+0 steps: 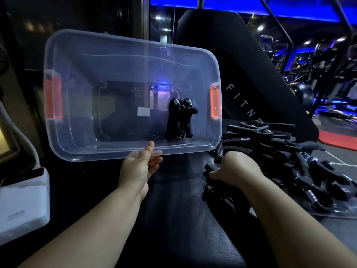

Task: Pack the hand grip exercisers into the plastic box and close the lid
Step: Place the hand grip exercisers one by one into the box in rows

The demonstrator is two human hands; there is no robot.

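Your left hand [142, 167] holds the clear plastic box [116, 60] by the middle of its near rim, with the thumb lying over the rim on the inside and the fingers curled behind it. The box is lifted and tipped so that its open side faces you. It has an orange latch [53, 97] at its left end and another orange latch [214, 102] at its right end. Two hand grip exercisers [180, 120] lie together inside the box, towards the right, touching each other.

Your right hand [236, 171] reaches down to the right of the box. Its thumb and curled fingers close round one black exerciser [209, 168] at the near left edge of the pile of exercisers [286, 151]; the fingertips are hidden. The pile spreads to the right and far side of that hand.

A dark padded surface [173, 219] lies under your forearms, and a white case [23, 200] sits at the near left.
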